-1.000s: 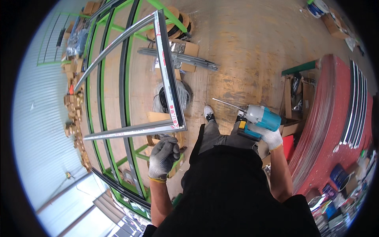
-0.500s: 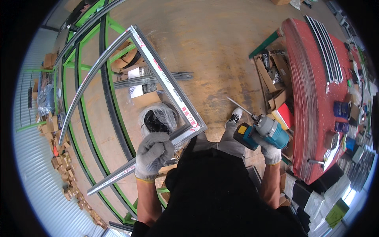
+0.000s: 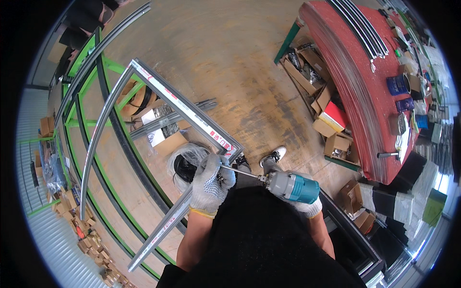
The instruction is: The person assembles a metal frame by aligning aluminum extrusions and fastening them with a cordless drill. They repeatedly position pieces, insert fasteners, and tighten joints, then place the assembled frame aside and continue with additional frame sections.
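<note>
My right hand (image 3: 308, 208), in a white knit glove, grips a teal and grey power drill (image 3: 294, 186), whose long bit (image 3: 242, 172) points left. The bit's tip reaches the curled fingers of my left hand (image 3: 210, 185), gloved with blue dots. Something small may be between those fingers; I cannot make it out. Just beyond the left hand is the corner of a grey rectangular window frame (image 3: 188, 110) covered with white printed film. The frame lies on a green rack (image 3: 74, 120) with black padded bars (image 3: 120, 127).
At right stands a red-covered table (image 3: 336, 72) bearing metal strips (image 3: 360, 29), blue cans (image 3: 397, 85) and a hammer (image 3: 388, 154). Cardboard boxes (image 3: 338, 144) sit beneath it. Below the frame is a plastic-wrapped black coil (image 3: 185, 167). A dark frame (image 3: 353, 235) lies beside my right arm.
The drill has swung left and inward, bringing its bit to my left hand. My left hand has turned and shifted right from the frame's corner. The whole view has shifted.
</note>
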Tool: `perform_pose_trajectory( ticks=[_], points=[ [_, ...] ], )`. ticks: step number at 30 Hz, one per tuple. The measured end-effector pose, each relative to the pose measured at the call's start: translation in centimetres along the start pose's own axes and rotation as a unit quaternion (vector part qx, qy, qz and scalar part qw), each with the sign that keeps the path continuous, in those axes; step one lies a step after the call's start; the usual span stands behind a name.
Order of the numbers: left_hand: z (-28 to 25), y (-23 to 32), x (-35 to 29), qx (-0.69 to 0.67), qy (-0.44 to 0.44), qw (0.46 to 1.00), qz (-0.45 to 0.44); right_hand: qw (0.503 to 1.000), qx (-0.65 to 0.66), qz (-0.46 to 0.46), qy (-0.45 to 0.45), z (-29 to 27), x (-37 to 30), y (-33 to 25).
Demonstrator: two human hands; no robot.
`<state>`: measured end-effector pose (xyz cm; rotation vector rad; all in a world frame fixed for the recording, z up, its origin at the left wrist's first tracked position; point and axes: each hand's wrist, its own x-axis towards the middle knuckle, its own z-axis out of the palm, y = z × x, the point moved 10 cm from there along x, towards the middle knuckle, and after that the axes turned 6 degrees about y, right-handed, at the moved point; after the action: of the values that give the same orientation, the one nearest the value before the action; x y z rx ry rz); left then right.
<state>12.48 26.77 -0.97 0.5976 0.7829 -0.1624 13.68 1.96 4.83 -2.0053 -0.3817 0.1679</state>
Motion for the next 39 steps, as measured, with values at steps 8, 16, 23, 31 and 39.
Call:
perform_pose_trajectory(
  ticks=[8,16,23,31,39],
  points=[
    [-0.1,-0.5,-1.6,0.096,-0.006,0.992,0.087,1.0,0.007,-0.014,0.001,-1.3,-1.7,0.5],
    [-0.5,6.3,-1.5,0.341,0.087,0.911,0.215,0.995,-0.039,-0.006,0.092,-2.3,-2.6,1.9],
    [-0.1,7.5,5.3,0.481,0.14,0.861,0.093,0.977,-0.118,-0.034,0.174,-2.9,-2.0,1.5],
    [-0.2,4.6,8.3,0.396,0.109,0.908,0.082,0.981,-0.065,-0.002,0.183,-1.5,-3.2,4.7],
    [2.6,5.5,14.4,0.317,0.085,0.943,0.063,0.969,0.169,0.121,0.132,4.1,-2.5,8.9]
  ],
)
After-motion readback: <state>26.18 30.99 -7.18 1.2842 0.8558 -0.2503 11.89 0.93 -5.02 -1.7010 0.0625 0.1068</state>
